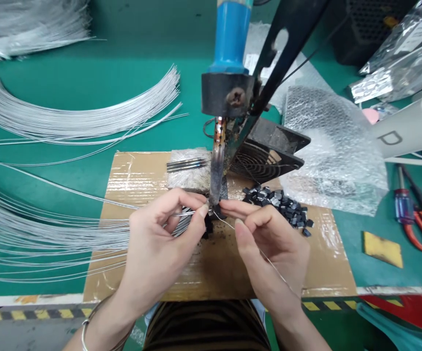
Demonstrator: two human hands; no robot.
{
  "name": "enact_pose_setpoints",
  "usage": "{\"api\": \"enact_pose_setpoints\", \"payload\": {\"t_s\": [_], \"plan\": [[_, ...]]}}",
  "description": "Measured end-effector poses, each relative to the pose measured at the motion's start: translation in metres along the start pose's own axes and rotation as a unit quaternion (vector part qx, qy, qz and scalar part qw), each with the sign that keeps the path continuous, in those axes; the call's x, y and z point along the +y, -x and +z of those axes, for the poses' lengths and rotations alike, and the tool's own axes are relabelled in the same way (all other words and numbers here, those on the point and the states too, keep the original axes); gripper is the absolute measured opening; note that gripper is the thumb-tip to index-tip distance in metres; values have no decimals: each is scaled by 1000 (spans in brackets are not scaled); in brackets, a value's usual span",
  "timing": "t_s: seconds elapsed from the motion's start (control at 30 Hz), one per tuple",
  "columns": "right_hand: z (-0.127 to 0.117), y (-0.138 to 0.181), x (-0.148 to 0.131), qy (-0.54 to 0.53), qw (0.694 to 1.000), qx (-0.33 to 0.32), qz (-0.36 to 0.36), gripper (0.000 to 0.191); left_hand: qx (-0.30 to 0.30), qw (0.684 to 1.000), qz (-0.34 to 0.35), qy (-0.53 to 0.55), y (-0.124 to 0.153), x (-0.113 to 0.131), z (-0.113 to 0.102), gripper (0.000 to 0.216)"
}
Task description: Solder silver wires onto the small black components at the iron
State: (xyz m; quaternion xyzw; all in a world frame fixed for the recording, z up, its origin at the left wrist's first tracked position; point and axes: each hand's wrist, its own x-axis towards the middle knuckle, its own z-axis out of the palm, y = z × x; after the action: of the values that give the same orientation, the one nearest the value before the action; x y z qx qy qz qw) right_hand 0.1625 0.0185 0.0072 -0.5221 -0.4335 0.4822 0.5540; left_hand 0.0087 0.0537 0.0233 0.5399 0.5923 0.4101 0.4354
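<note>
Wires (183,213), silvery, pinched: left hand (155,243), right hand (269,241).

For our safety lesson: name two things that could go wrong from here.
Both the left hand and right hand pinch wires right beside the mounted iron tip, so a fingertip could get burnt. The loose pile of small black parts lies close by the right hand; a nudge might scatter it.

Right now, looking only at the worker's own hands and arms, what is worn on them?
No gloves: the left hand and right hand are both bare, nails short and unpainted. No sleeves show on the forearms. A thin silver bangle circles the left wrist; the right wrist carries nothing, and no rings are visible.
</note>
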Motion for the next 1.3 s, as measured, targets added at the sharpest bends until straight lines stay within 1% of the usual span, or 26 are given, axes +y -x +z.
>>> {"api": "enact_pose_setpoints", "payload": {"t_s": [0.17,0.37,0.63,0.8,0.97,1.13,1.3], "plan": [[2,0,-1,-5,1000,15,9,19,4,1000,7,5,1,0,0,12],[3,0,-1,1,1000,15,3,19,6,1000,10,-9,1,-1,0,12],[2,1,1,41,999,20,-12,20,5,1000,10,-14,2,-3,-1,11],[1,2,1,51,998,6,-22,20,5,1000,8,-23,3,-3,-1,11],[1,2,1,57,998,15,-25,19,9,999,12,-28,3,-2,0,10],[-2,1,2,73,997,-7,-36,19,11,999,17,-31,2,-1,0,10],[-3,1,3,80,996,-6,-42,20,4,1000,5,-26,2,-3,0,11]]}}
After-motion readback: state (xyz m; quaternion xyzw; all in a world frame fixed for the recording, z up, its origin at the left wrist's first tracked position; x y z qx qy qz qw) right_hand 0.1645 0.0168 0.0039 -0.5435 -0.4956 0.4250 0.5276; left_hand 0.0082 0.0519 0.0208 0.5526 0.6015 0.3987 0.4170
